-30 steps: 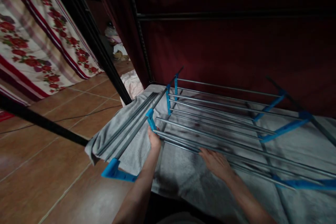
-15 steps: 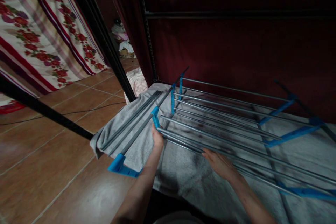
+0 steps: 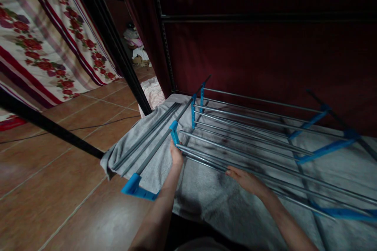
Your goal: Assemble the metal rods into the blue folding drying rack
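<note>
While the rods (image 3: 203, 156) are staying put, the left hand (image 3: 176, 154) is clamping, seemingly steadying, a blue bracket (image 3: 174, 133); the right hand (image 3: 243, 178) is touching them, grip unclear.

left hand (image 3: 176, 155): partly hidden | rack (image 3: 235, 151): cropped right | background pile (image 3: 140, 54): indistinct

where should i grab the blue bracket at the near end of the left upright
Probably by the broad outer end of the blue bracket, coming from the left: that end juts past the grey blanket in this view, while the left forearm crowds its right tip.
</note>
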{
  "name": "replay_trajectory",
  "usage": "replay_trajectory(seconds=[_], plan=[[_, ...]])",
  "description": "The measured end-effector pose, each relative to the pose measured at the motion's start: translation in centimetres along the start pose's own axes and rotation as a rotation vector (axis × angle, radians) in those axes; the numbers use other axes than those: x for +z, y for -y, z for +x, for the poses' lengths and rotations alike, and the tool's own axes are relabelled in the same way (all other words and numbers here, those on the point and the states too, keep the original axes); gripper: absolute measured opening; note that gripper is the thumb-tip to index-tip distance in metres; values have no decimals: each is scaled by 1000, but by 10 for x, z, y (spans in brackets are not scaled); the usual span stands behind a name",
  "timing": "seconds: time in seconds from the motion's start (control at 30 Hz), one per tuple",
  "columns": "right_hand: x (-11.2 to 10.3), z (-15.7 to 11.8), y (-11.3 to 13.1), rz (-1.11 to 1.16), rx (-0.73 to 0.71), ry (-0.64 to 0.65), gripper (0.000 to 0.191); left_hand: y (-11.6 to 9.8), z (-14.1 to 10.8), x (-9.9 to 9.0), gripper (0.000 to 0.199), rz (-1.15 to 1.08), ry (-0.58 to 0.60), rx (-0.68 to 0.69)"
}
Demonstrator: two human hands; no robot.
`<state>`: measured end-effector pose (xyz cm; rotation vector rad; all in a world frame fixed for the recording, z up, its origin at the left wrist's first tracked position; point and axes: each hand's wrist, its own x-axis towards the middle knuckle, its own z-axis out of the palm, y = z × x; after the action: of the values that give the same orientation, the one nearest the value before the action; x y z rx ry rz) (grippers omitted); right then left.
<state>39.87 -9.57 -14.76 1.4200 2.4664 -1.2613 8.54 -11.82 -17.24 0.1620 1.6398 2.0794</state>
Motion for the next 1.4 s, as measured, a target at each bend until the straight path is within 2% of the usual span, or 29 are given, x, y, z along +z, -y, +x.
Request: replay_trajectory(seconds=[0.17, 0.3, 0.43, 0.6, 0.83, 1.0, 1.13, 1.23, 1.33, 1.4], plan=[[7, -11, 4, -260, -79, -124, 48, 0, 1, 1, 37, 2, 7, 27], [9, -19, -6, -390, -111, -212, 47, 0, 1, 2, 37, 16, -5, 38], [8, -22, -12, -362, -129, -225, 45, -1, -1, 2, 40, 45, 1, 48], [13, -20, -3, -280, -178, -218, 41, -5, -3, -1, 47, 99, 39, 66], [42, -19, -5, -235, -177, -196, 37, -9, -7, -8, 61, 156, 70, 97], [62, -22, -9, -325, -87, -244, 40, -13, -13, -19, 56, 240, 40, 237], [70, -25, -11, -358, -126, -302, 40, -13, -33, -41, 35, 292, -22, 398], [72, -28, -10, -350, -164, -325, 43, -14, -61, -55, 24, 383, 27, 545], [66, -35, 1, -295, -184, -335, 42, -33, -93, -52, 17, 401, 176, 658], [53, -44, 16, -205, -211, -311, 40, -57, -112, -35, 14, 386, 239, 742]])
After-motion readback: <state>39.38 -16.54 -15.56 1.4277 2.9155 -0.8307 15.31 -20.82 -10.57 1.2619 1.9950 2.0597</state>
